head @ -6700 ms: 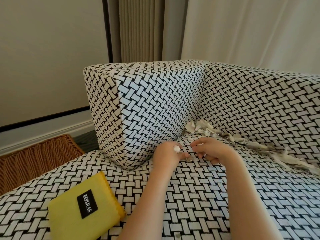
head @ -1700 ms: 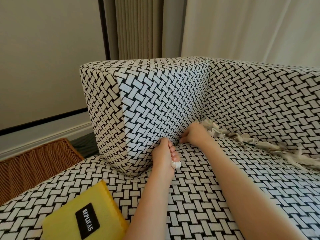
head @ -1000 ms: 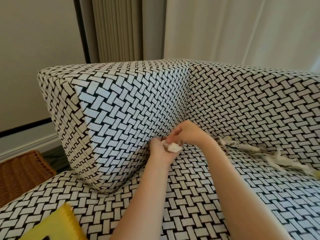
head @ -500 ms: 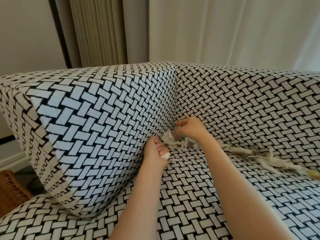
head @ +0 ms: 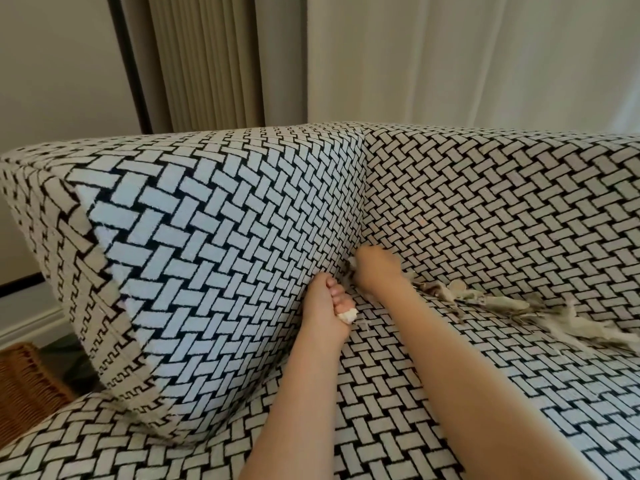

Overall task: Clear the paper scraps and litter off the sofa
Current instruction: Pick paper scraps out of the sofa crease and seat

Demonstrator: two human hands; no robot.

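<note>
A white paper wad [head: 347, 315] is gripped in the curled fingers of the left hand [head: 325, 308], which is set against the side cushion [head: 207, 254]. The right hand [head: 375, 271] is tucked into the corner just beyond; whether a scrap is pinched cannot be told. Paper scraps [head: 502, 303] are strung along the crease under the backrest [head: 502, 202], with open seat [head: 398, 410] in front. Half a second ago the right hand was held higher.
</note>
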